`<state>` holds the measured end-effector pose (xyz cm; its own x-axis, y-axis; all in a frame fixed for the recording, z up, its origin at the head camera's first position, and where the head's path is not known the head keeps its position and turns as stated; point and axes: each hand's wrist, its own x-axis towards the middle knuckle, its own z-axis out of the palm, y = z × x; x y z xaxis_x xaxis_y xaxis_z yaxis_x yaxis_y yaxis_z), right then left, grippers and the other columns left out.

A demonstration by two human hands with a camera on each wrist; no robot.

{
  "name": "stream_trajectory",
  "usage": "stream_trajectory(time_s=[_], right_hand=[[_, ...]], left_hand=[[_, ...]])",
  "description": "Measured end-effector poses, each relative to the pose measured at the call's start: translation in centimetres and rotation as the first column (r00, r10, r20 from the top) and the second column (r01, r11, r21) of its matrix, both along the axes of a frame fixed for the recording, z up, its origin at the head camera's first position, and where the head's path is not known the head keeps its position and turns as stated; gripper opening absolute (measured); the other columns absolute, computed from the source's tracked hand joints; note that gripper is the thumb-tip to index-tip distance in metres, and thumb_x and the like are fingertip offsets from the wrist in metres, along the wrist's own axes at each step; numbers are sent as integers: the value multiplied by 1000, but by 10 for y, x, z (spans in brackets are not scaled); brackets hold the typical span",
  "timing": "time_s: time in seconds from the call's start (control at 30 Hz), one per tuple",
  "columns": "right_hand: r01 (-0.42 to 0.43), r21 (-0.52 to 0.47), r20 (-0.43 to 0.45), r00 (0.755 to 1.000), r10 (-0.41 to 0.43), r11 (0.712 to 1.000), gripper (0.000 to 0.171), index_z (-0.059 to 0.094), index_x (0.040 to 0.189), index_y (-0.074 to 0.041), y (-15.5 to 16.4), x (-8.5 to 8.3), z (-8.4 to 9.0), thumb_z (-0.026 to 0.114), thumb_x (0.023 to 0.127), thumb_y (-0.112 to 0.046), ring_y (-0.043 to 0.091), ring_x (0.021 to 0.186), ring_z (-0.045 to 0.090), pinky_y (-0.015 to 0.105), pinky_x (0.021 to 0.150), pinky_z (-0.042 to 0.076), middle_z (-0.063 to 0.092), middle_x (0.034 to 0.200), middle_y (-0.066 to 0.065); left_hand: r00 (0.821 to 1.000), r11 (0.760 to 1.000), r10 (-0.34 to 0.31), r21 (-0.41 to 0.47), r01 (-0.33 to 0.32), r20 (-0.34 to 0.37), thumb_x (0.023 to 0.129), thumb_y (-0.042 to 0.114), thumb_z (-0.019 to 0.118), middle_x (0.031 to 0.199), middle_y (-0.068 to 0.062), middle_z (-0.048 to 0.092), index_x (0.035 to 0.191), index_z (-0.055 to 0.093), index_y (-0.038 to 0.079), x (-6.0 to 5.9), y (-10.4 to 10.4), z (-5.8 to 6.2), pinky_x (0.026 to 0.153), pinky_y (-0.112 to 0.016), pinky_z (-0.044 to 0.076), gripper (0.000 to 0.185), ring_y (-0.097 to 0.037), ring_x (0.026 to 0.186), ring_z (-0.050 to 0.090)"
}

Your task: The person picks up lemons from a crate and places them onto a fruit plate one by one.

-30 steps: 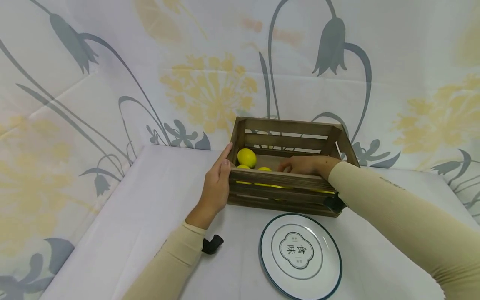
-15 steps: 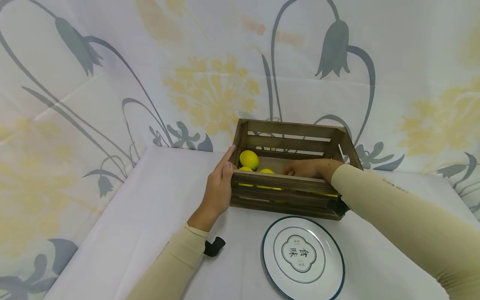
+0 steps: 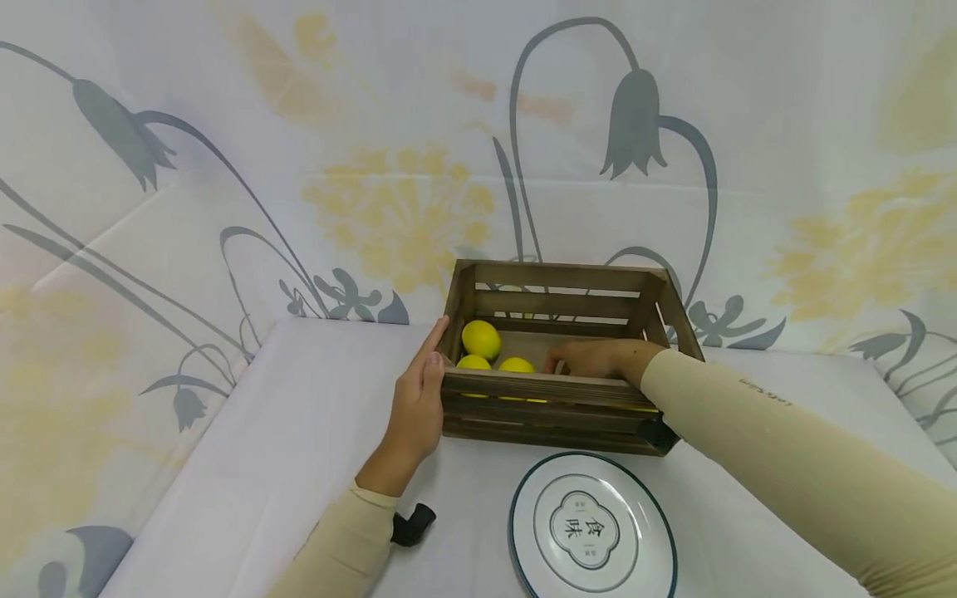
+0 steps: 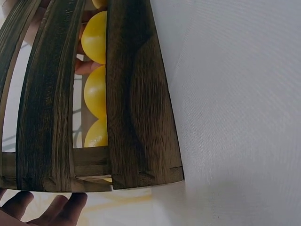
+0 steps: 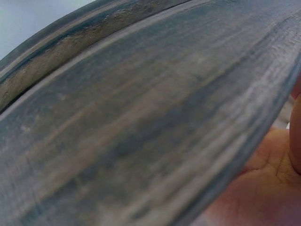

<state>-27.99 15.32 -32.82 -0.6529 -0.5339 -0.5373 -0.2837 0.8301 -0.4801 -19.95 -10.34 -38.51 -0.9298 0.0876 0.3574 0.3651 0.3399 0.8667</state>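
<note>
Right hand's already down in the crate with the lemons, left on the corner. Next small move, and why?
Probably close the right hand on the nearest lemon and lift it over the front slat. The hand is inside the wooden crate, fingers by the lemons; whether it grips one is hidden. The left hand rests against the crate's left corner, steadying it, and the plate in front sits bare.

Bright, even light (soft shadows); right wrist view blurred.
</note>
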Motion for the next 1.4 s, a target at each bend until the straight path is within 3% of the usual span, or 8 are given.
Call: stream_trajectory(time_s=[0.13, 0.43, 0.7, 0.97, 1.17, 1.27, 1.4], right_hand=[[-24, 23, -27, 999, 24, 999, 36, 58, 132, -2, -2, 1, 4, 61, 97, -12, 30, 116, 60, 45, 100, 49, 62, 129, 19], [-55, 24, -5, 998, 55, 998, 36, 61, 131, 0, -2, 0, 10, 60, 97, -11, 34, 120, 59, 47, 103, 49, 61, 132, 21], [17, -12, -9, 1000, -17, 1000, 39, 60, 132, -5, 1, 0, 15, 63, 94, -12, 34, 120, 59, 47, 102, 49, 60, 134, 21], [57, -85, -19, 998, -59, 995, 41, 59, 134, -6, 4, 1, 17, 63, 95, -16, 35, 122, 57, 46, 102, 50, 58, 137, 21], [84, -119, -64, 994, -92, 989, 46, 57, 137, -11, 6, 4, 18, 65, 96, -30, 33, 123, 58, 48, 104, 48, 58, 138, 19], [108, -156, -105, 987, -125, 982, 50, 55, 137, -11, 6, 5, 20, 66, 95, -36, 31, 122, 59, 49, 105, 46, 60, 137, 18], [151, -238, -91, 980, -177, 960, 56, 54, 137, -9, 4, 7, 24, 70, 92, -39, 24, 109, 65, 41, 96, 53, 63, 131, 16]], left_hand=[[999, 1000, 0, 3, 0, -38, 111, 31, 25, 85, -5, 46, 158, 30, 30, 0, -2, 1, 97, -39, 39, 47, -20, 91, 49], [999, 1000, -6, 23, 7, -44, 111, 30, 27, 88, -6, 49, 157, 31, 31, -2, -1, 3, 100, -41, 39, 47, -20, 97, 50], [999, 1000, -11, 20, 12, -41, 111, 32, 27, 91, -7, 49, 158, 30, 32, -3, -2, 3, 108, -42, 38, 47, -20, 105, 50], [999, 1000, -9, 17, 10, -38, 111, 30, 28, 91, -7, 48, 157, 30, 32, -4, 0, 2, 103, -42, 39, 47, -20, 103, 50], [999, 1000, -6, 12, 7, -46, 111, 29, 28, 92, -6, 49, 158, 30, 30, -4, 1, 0, 105, -43, 39, 47, -21, 105, 50], [998, 1000, -12, 12, 12, -59, 111, 27, 28, 93, -7, 50, 158, 31, 29, -3, 0, 0, 104, -44, 39, 47, -22, 104, 50], [998, 1000, -4, 2, 4, -59, 111, 26, 28, 92, -6, 49, 158, 31, 28, -3, 0, -1, 100, -42, 40, 47, -21, 100, 50]])
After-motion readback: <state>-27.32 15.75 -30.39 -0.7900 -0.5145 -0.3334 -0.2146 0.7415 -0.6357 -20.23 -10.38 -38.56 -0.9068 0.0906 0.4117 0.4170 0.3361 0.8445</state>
